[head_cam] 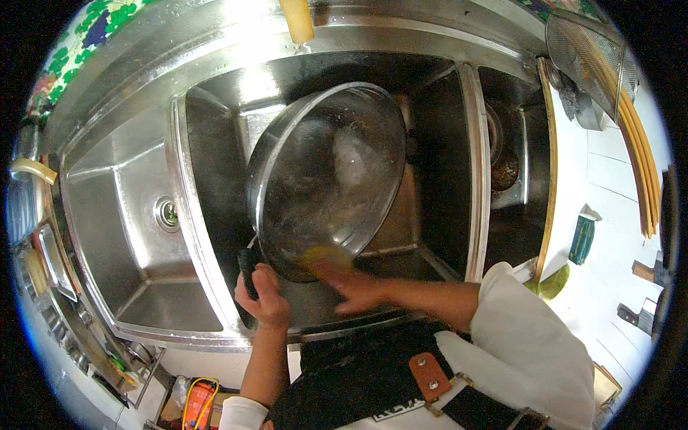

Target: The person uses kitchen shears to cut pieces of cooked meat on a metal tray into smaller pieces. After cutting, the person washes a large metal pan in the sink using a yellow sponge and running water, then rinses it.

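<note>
A large round metal basin or pan [328,172] stands tilted in the middle compartment of a stainless steel sink [475,188]. My left hand [263,295] is closed on a black handle [247,271] at the near left of its rim; the handle's far end meets the rim. My right hand [349,282], blurred, is inside the near part of the vessel and presses a yellow pad or sponge [327,257] on the inner wall. Its fingertips are partly blurred.
A beige hose or spout end [297,24] hangs over the back rim. At left is a sink compartment with a drain [171,214]; the right compartment holds a dark round object [504,169]. Wire strainers [583,54] with long wooden handles, a green packet [583,239] and knives [642,317] are at right.
</note>
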Demonstrator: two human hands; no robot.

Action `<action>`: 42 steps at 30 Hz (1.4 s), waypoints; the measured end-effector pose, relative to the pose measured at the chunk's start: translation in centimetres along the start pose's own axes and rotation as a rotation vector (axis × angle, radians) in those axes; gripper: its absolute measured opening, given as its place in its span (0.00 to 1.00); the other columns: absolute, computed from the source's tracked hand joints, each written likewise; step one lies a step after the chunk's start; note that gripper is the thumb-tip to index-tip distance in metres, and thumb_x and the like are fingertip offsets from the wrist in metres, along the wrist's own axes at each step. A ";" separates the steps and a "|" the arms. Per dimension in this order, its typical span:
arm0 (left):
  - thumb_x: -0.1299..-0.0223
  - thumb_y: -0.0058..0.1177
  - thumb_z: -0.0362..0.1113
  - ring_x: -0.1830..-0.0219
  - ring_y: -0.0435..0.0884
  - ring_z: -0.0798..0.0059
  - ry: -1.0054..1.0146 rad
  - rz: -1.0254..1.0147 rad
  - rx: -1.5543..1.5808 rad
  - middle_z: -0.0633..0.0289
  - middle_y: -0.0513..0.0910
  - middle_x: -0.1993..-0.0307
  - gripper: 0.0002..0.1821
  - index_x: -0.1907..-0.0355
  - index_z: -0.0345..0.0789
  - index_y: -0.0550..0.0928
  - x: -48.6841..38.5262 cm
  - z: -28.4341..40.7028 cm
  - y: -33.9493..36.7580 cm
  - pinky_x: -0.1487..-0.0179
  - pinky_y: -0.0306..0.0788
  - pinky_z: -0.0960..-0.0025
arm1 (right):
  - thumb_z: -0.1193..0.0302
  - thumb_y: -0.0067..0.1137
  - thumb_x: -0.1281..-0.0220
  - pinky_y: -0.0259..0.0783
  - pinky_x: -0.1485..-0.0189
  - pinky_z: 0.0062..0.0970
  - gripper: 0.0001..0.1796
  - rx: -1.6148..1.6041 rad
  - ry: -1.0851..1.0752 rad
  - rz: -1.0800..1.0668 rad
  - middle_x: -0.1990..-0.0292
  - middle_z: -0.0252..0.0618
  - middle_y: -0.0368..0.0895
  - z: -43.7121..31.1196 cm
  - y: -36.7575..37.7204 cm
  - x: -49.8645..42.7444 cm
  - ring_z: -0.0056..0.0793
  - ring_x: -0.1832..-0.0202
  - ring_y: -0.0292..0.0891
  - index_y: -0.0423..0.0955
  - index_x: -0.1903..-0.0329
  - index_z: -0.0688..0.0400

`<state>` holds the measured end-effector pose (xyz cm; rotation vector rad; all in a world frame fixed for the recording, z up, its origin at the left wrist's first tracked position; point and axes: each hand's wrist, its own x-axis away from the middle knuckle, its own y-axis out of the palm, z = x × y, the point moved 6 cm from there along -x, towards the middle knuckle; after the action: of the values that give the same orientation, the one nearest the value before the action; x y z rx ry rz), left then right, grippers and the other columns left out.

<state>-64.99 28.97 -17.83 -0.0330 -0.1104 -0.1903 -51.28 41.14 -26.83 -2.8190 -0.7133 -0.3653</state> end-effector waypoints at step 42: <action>0.34 0.37 0.52 0.89 0.50 0.81 -0.819 0.323 0.454 0.72 0.52 0.92 0.22 0.82 0.45 0.59 1.2 -6.4 -1.9 0.79 0.51 0.74 | 0.69 0.50 0.43 0.64 0.67 0.38 0.09 -0.444 0.431 0.226 0.74 0.47 0.70 3.5 2.6 -11.4 0.43 0.72 0.68 0.63 0.67 0.60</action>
<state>-63.50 26.62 -24.04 0.3269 -0.9553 0.1862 -59.07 34.78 -33.76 -3.0019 -0.2374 -1.1661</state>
